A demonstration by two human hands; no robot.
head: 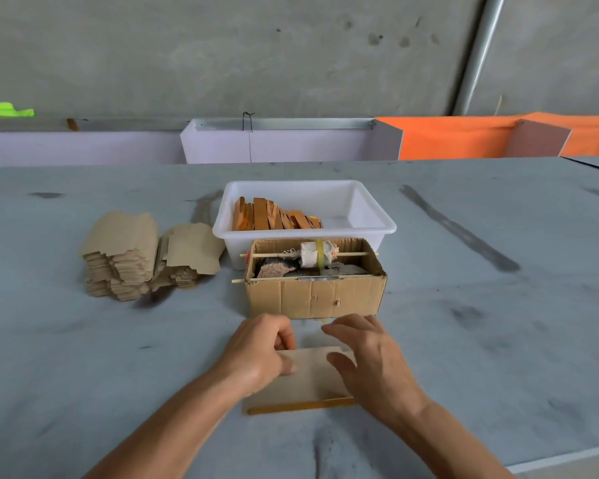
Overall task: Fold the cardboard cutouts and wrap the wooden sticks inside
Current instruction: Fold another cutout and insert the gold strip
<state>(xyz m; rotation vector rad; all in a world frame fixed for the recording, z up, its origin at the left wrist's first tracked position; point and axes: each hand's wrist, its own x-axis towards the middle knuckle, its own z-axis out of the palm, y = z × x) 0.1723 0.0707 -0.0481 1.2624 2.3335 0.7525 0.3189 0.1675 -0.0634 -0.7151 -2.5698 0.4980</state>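
lower centre of frame: left hand (261,354) pinches and right hand (367,361) presses, fingers spread, the cutout (303,378) over a stick (301,406); fold best creased tight against the stick.

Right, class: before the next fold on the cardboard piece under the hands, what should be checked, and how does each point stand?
1. Wooden stick lies along the near edge of the cardboard cutout: ok.
2. Left hand pinches the cutout's left side: ok.
3. Right hand rests on the cutout, fingers relaxed: ok.
4. Far flap fully creased: cannot tell, the hands hide it.
5. More cutouts stacked at the left: ok.
6. More sticks in the white tub: ok.
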